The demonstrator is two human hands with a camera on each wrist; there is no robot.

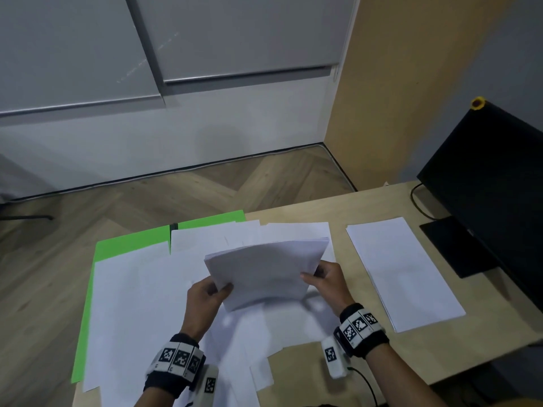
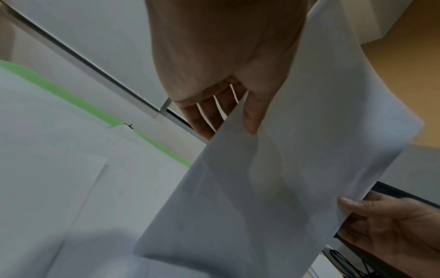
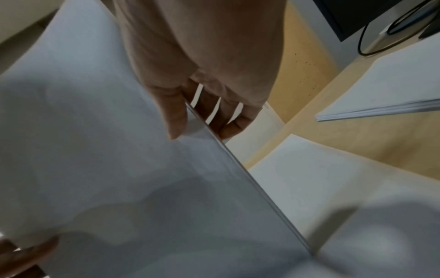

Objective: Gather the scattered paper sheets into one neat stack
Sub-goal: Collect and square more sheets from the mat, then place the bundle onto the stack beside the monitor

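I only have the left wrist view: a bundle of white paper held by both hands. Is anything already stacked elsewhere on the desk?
Observer: Yes, a neat white stack lies to the right of the held bundle, near the monitor.
Operator: How many loose sheets remain?
Observer: Many; overlapping loose sheets cover the desk's left side over green sheets.
Operator: Is the right hand's grip solid?
Observer: The right hand pinches the bundle's edge, thumb on top, fingers behind.

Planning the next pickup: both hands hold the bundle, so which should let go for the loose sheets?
Probably the left hand: the loose sheets lie on its side, while the right hand can keep holding the bundle.
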